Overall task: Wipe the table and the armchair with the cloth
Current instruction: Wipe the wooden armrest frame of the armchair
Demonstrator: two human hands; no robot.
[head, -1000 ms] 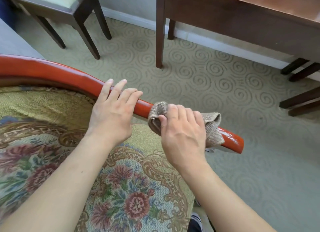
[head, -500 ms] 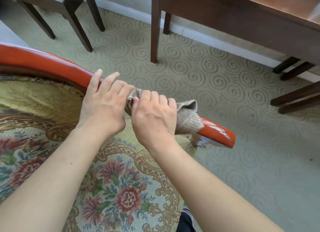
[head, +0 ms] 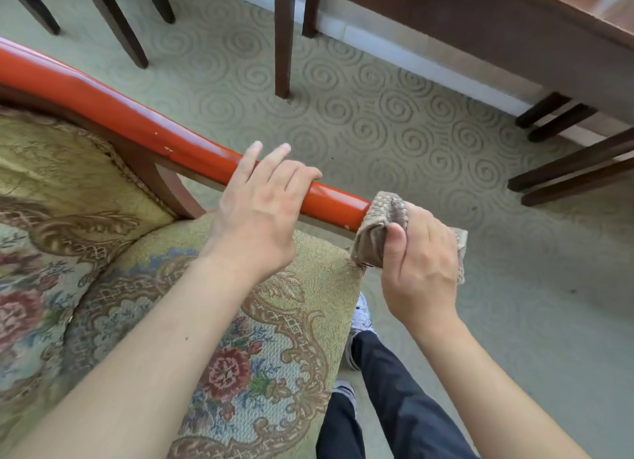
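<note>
Both hands work at the red armrest (head: 144, 124) of the armchair (head: 103, 252). The left hand (head: 255, 215) rests on top of the armrest near its front end, two fingers stretched out nearly straight over the far side and the others bent down over the rail, palm on the wood. Just beyond it, at the very tip of the armrest, the right hand (head: 423, 263) grips the cloth (head: 375, 232), a folded brownish knit rag; the thumb presses it from the near side and the fingers curl round it, so that the cloth covers the armrest's end. A corner of the cloth sticks out past the far side of the right hand. Below the armrest lies the floral seat cushion (head: 257, 355), and past its front edge show dark trouser legs (head: 394, 407) and a shoe (head: 362, 314). Beyond the armrest spreads a swirl-patterned carpet (head: 360, 115), and across it stands the brown wooden tabletop (head: 583, 2) on its legs, with dark chair legs (head: 116, 22) well apart from the armrest.
</note>
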